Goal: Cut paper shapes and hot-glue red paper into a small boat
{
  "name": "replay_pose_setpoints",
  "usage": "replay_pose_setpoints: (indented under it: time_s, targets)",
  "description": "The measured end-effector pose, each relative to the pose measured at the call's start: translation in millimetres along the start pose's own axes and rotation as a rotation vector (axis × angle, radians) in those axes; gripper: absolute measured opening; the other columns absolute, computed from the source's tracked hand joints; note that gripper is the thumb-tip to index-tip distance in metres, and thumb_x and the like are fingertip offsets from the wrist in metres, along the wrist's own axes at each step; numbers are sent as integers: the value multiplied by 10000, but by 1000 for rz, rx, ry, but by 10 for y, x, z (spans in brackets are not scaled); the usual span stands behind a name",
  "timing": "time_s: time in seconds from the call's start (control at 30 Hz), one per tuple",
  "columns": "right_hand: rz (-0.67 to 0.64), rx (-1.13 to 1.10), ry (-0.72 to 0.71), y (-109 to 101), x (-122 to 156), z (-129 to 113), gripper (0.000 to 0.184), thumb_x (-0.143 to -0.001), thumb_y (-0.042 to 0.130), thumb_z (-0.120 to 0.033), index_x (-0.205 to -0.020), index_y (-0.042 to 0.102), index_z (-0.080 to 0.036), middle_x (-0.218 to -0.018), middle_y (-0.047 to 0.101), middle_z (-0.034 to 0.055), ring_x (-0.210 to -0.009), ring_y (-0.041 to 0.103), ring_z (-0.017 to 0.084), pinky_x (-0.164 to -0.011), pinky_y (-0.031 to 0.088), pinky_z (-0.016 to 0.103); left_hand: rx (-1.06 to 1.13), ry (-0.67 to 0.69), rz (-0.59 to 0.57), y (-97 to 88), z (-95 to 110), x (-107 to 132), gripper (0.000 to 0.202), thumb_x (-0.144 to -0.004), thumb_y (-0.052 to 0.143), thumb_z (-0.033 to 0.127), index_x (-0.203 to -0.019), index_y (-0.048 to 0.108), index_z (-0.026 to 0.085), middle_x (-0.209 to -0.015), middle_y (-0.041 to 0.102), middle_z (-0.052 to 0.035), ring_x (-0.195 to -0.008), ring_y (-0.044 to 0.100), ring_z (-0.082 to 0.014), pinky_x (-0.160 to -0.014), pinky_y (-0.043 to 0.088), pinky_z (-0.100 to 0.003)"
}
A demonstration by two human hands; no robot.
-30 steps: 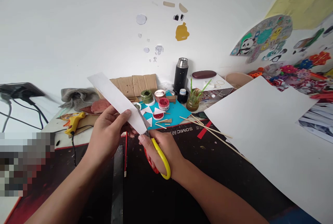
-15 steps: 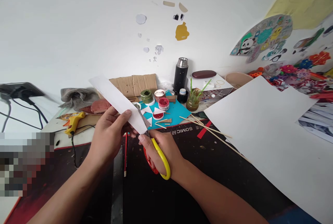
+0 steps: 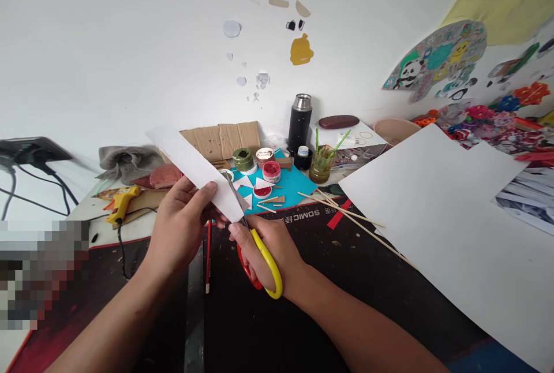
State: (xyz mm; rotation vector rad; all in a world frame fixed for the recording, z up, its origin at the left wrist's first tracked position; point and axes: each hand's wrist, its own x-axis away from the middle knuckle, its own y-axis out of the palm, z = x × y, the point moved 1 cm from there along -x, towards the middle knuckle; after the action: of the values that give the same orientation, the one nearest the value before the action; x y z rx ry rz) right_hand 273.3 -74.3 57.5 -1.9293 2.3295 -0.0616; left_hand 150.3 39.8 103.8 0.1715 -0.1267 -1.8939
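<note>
My left hand pinches a white paper strip between thumb and fingers, holding it tilted above the black desk mat. In my right hand is a pair of scissors with one yellow and one red handle loop. The blades lie across the lower right end of the strip, close to my left thumb. Part of the blades is hidden by the paper. Under my hands a dark metal ruler and a red pencil lie on the mat.
Behind my hands, paint jars and paper scraps sit on a blue sheet. A yellow glue gun lies left. A black thermos stands by the wall. Thin wooden sticks and a large white sheet lie right.
The view has shifted very slightly. Both hands, the paper strip and the scissors keep nearly the same position.
</note>
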Motion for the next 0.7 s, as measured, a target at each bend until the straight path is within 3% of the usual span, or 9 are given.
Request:
replay_pose_setpoints:
  time_s: [0.23, 0.53, 0.7]
  targets:
    - [7, 8, 6, 6, -1, -11, 435, -1125, 555, -617, -890, 623, -257, -518, 563, -47, -407, 536, 156, -491, 359, 279, 17, 5, -15, -8, -12, -7, 289, -811, 880, 377, -974, 735, 188, -744, 718, 0, -528, 629, -154, -443, 512, -256]
    - [72, 143, -71, -18, -31, -7, 433, -1111, 590, -572, -849, 672, -236, -585, 599, -21, -567, 589, 173, -618, 415, 296, -16, 1, -13, 7, -13, -1, 287, -809, 863, 382, -985, 725, 202, -769, 715, -1, -547, 620, -157, -447, 498, -253]
    - [78, 110, -53, -2, -32, 36, 463, -1094, 607, -636, -844, 665, -251, -581, 598, -15, -552, 598, 183, -574, 410, 286, 3, 25, 49, -29, 16, -36, 283, -793, 895, 389, -969, 756, 217, -833, 741, -25, -601, 631, -165, -466, 524, -248]
